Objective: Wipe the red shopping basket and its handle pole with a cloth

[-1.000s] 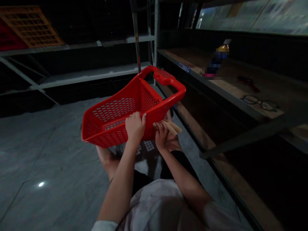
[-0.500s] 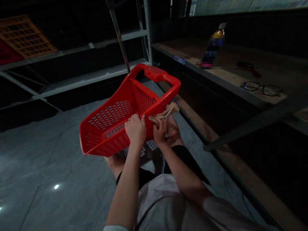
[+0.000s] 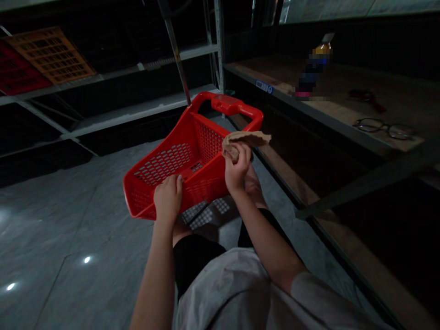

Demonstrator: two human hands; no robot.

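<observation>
A red plastic shopping basket (image 3: 202, 185) with perforated sides and a looped handle at its far end is tilted in front of my knees. My left hand (image 3: 167, 197) is closed over the near rim, towards the basket's left end. In my right hand (image 3: 238, 169) is a tan cloth (image 3: 249, 136), bunched in the fingers, with a loose end sticking out to the right. That hand is at the near rim, close to the handle; whether the cloth touches the plastic I cannot tell.
At right, a wooden shelf (image 3: 285, 73) bears a partly blurred bottle (image 3: 312, 68), glasses (image 3: 385, 128) and a small dark red object (image 3: 367, 98). An orange crate (image 3: 51, 55) and a red crate (image 3: 20, 68) stand on a rack at left. A metal pole (image 3: 177, 55) rises behind the basket.
My left hand has slid left along the rim. My right hand has risen with the cloth from the basket's outer side to its rim.
</observation>
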